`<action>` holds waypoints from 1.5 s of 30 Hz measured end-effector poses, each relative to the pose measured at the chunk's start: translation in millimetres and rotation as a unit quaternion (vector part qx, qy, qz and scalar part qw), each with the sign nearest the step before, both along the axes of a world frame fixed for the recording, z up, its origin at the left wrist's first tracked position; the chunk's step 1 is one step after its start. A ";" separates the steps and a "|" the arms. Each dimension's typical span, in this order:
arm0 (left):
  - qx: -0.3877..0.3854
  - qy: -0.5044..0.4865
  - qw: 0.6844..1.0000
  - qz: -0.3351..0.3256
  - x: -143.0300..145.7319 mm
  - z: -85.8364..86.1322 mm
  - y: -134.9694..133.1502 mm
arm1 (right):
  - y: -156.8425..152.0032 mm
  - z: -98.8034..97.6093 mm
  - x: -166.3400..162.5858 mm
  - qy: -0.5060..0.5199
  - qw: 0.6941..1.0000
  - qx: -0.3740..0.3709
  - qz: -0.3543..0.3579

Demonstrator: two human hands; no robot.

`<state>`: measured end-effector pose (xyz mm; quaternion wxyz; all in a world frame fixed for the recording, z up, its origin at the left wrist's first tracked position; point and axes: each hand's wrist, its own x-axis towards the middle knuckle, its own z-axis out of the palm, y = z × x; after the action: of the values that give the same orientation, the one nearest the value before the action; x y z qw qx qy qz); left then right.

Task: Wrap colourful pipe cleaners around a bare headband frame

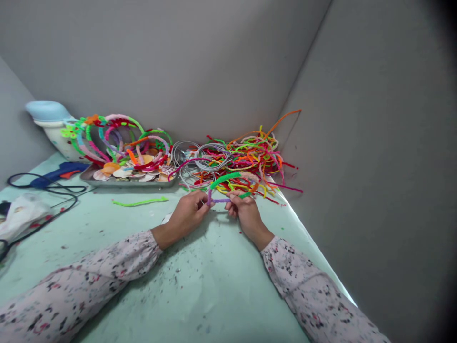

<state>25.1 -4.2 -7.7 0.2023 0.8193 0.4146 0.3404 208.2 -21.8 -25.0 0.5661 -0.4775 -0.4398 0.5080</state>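
My left hand (189,212) and my right hand (244,209) are pinched close together over the pale green table (200,286). Between them they hold a headband (225,180) partly wrapped in green pipe cleaner, with a purple pipe cleaner (219,200) stretched between the fingers. Both hands have their fingers closed on it. Just behind the hands lies a tangled heap of coloured pipe cleaners (250,159) and several bare grey headbands (200,155).
A metal tray (107,181) at the back left holds shells and finished wrapped headbands (117,136). A loose green pipe cleaner (139,202) lies on the table. A blue glue gun (57,172) with black cable and a white-and-blue container (53,124) sit far left. Grey walls close in behind and right.
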 end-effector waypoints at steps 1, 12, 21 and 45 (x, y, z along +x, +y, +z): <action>0.001 0.001 1.000 0.002 0.2 0.1 -0.2 | -0.2 0.7 -0.4 -0.002 1.000 0.001 -0.001; -0.200 -0.143 0.969 0.032 4.8 -4.2 -0.8 | -1.9 2.3 -3.6 -0.003 1.000 0.006 -0.002; -0.479 -0.391 0.786 0.023 10.8 4.7 -1.8 | -4.8 5.7 -5.6 -0.013 1.000 0.026 0.008; -0.654 -0.398 0.643 -0.015 3.1 9.0 7.0 | -3.4 -1.8 -2.6 0.030 0.999 0.021 0.019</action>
<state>28.3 2.8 1.3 0.8363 0.2654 0.3960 0.2708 205.6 -25.3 -26.7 0.5788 -0.4416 -0.4423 0.5239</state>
